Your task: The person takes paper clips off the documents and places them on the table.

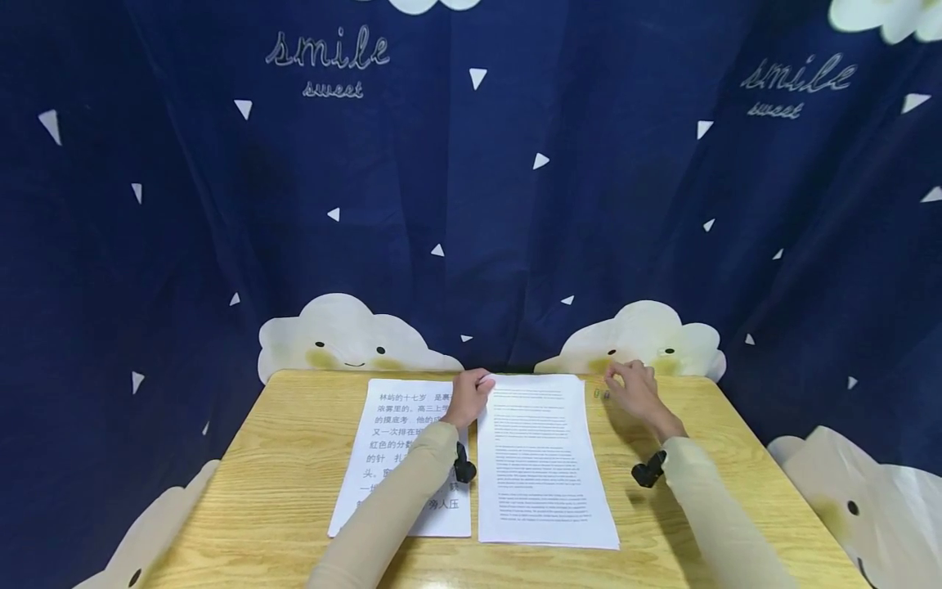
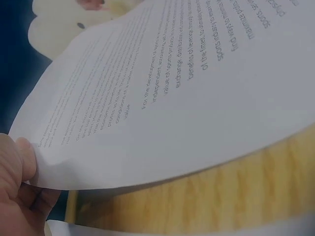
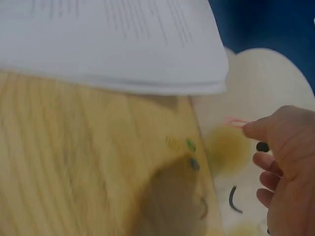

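My left hand [image 1: 469, 398] pinches the top left corner of a stack of printed sheets [image 1: 540, 458]. In the left wrist view that corner of the paper [image 2: 162, 147] is lifted above the wood, with the thumb on top. My right hand [image 1: 636, 391] is raised near the far edge, right of the stack. Between its thumb and forefinger it pinches a pinkish-red paper clip [image 3: 237, 121]. Below it on the wood lie small coloured clips: a green one [image 3: 190, 144], a blue one [image 3: 194, 163] and a faint yellow one [image 3: 172, 142], blurred in the right wrist view.
A second stack of paper with large Chinese print [image 1: 401, 458] lies on the left, partly under my left forearm. Both stacks rest on a wooden table [image 1: 280, 474]. A dark blue curtain [image 1: 471, 204] with clouds and triangles hangs behind the table's far edge.
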{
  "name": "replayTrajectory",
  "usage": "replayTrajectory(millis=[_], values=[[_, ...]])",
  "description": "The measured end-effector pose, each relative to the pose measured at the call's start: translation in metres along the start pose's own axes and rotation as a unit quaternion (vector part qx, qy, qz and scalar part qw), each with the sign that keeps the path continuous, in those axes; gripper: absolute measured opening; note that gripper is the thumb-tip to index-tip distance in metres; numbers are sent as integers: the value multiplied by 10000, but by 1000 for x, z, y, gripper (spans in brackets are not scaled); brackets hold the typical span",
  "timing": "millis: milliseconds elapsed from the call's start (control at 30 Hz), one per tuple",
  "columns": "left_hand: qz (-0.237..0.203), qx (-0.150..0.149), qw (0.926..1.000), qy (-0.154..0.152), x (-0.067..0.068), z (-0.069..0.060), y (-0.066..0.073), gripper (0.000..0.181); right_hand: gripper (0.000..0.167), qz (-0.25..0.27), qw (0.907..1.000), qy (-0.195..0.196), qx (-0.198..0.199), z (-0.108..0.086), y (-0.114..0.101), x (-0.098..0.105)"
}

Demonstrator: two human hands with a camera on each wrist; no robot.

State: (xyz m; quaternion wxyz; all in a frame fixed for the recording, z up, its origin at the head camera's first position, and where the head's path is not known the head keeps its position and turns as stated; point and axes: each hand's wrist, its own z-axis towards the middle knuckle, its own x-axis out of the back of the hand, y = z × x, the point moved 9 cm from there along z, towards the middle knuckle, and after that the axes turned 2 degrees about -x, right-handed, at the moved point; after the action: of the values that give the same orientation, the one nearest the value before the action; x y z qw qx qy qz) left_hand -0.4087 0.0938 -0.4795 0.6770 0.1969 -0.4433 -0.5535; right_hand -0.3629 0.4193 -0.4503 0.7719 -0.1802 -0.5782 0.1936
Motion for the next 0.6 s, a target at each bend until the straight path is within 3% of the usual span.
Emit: replayTrajectory(millis=[267, 600], values=[[32, 111, 9999, -99, -4, -2, -7, 9, 14, -580, 9973, -458, 34, -10, 25, -13], [-79, 28, 9999, -123, -7, -1, -8, 17, 14, -843, 9948, -563, -1, -10, 30, -21]])
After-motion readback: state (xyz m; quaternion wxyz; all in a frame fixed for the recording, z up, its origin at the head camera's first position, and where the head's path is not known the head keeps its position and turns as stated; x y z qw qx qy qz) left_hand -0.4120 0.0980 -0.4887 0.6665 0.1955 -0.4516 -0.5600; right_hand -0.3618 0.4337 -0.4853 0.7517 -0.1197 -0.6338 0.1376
